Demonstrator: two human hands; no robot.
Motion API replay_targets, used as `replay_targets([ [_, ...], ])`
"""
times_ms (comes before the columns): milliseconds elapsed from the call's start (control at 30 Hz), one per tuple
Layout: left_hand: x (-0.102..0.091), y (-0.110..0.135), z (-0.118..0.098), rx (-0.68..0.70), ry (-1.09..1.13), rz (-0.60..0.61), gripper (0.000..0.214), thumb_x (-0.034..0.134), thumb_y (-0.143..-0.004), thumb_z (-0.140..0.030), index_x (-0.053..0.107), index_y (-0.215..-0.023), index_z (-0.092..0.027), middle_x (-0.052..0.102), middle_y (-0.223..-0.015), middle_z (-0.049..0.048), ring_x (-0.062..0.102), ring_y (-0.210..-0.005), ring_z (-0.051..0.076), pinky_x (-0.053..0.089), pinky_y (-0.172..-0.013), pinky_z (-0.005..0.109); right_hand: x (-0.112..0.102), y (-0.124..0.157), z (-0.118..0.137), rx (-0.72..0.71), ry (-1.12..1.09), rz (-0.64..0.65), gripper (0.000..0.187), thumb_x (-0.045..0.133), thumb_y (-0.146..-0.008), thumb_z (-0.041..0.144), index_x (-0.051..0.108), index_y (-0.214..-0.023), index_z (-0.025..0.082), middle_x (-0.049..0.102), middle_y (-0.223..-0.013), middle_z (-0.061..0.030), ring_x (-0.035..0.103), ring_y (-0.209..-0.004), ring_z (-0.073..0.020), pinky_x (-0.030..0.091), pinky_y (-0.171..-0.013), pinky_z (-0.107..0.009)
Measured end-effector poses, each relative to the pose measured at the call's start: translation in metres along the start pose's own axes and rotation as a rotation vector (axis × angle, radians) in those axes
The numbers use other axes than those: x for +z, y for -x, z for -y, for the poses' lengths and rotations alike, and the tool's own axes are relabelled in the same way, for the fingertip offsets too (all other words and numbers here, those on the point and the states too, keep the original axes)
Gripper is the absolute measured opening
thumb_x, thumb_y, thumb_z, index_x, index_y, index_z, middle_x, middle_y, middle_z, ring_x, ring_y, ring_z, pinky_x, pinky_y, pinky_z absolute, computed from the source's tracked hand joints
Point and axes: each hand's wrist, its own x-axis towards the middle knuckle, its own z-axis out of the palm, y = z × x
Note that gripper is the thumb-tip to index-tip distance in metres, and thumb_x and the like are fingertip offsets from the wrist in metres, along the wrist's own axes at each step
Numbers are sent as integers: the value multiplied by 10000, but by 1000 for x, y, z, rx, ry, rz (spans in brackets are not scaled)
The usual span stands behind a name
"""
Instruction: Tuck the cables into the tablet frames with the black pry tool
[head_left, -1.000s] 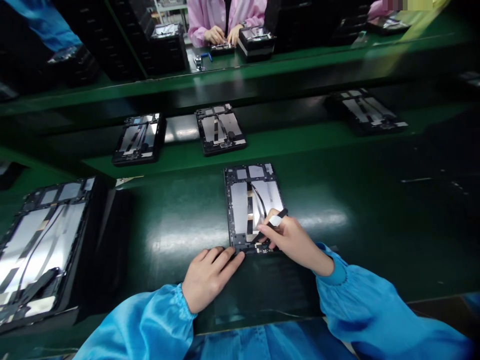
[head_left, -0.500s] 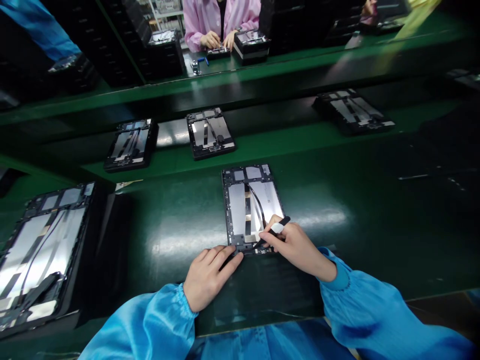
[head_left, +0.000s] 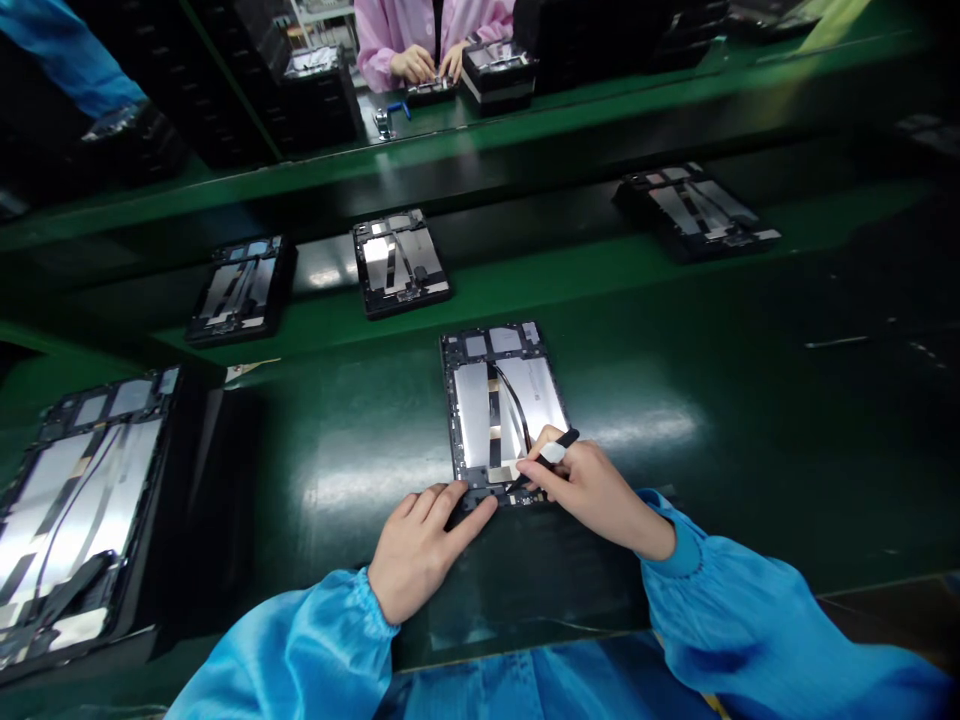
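Firstly, at your left, a pile of tablets (head_left: 109, 470) stands. Next, your left hand (head_left: 416, 550), its grip wide, rests its fingertips on the lower left corner of an opened tablet (head_left: 471, 400), which lies flat on the desk (head_left: 337, 440). Then your right hand (head_left: 592, 490), with narrow grip, holds a black tool (head_left: 571, 437) over the tablet's lower part.

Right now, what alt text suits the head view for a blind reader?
The right hand holds a slim tool at the lower end of an opened tablet-like device on a green bench while the left hand touches its near left corner. Similar devices lie beyond; a person in pink works opposite.
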Motion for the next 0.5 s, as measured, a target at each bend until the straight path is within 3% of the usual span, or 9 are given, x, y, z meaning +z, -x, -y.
replay_targets([
  [133,1,-9,4,-2,85,54,421,451,-977,-182,496,-1374,-315,564,-1237,115,591,-938,223,518,-751,352,0,0,-7,-3,-46,-25,207,561,-935,364,549,-785,222,631,-667,-2,650,-594,-186,493,-522,-274],
  [300,0,-2,22,78,279,-99,298,473,-988,-171,570,-1264,-225,589,-1290,97,577,-1116,202,537,-882,351,3,0,-13,25,-211,-88,242,597,-904,435,567,-798,220,620,-680,-2,658,-563,-183,524,-487,-271],
  [400,2,-3,19,108,230,-173,244,552,-972,-265,601,-1191,-170,650,-1190,95,591,-1087,203,535,-865,326,5,2,-12,-37,-276,-222,296,613,-886,477,565,-755,216,603,-693,-10,650,-549,-174,530,-465,-266],
  [500,10,-25,16,148,140,-159,331,545,-975,-359,576,-1234,-156,658,-1159,96,592,-1046,210,528,-815,318,7,6,-12,-106,-292,-412,279,600,-907,460,573,-760,224,613,-693,-18,643,-539,-171,551,-487,-282],
])
